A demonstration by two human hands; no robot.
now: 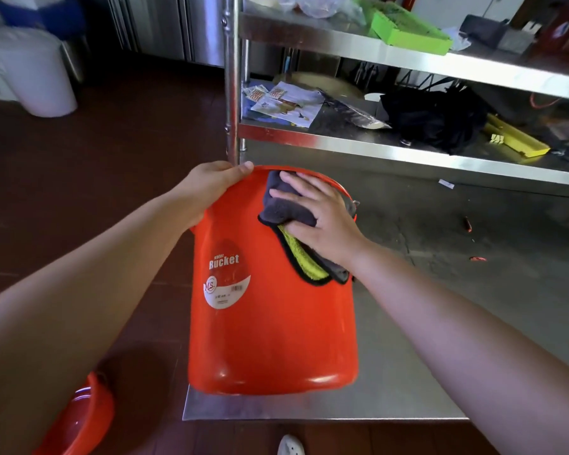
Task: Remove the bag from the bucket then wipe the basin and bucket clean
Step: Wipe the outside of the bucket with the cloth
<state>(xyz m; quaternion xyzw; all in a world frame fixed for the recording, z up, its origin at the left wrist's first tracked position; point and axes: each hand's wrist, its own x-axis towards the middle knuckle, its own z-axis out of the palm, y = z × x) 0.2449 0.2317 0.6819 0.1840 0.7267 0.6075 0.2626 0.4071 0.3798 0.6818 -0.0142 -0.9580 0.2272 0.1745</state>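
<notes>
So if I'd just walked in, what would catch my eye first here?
The bright orange bucket, tipped on the steel table at centre. The left hand grips its rim while the right hand presses a grey and yellow cloth against its side. An orange basin sits bottom left.

bucket: orange bucket (270, 323) lies tilted on the steel surface (440, 290), its mouth turned away from the person.
left hand: left hand (207, 188) grips the bucket's far rim.
right hand: right hand (319, 221) presses a grey-and-yellow cloth (296, 231) flat against the bucket's upper side.
basin: orange basin (86, 418) sits lower left of the bucket.
</notes>
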